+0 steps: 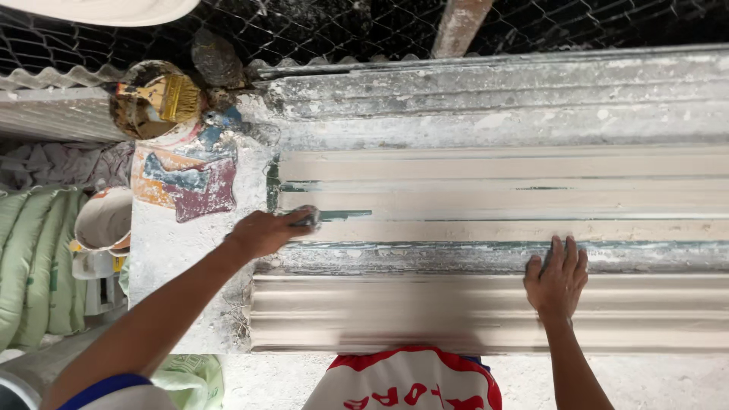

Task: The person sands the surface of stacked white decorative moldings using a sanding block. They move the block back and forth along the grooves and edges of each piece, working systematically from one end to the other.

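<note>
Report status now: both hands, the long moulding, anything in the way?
Left hand grips small tool on mould channel. Right hand flat on moulding. Nothing between hands.

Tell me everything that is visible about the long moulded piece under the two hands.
The moulded piece is long, pale cream and looks like plaster or cement, with stepped ridges and grooves running left to right. It lies flat on a rough grey bench and runs out of view on the right. Thin dark green streaks follow several grooves. The left hand presses a small tool on its left end; the right hand rests flat on its near ridges.
</note>
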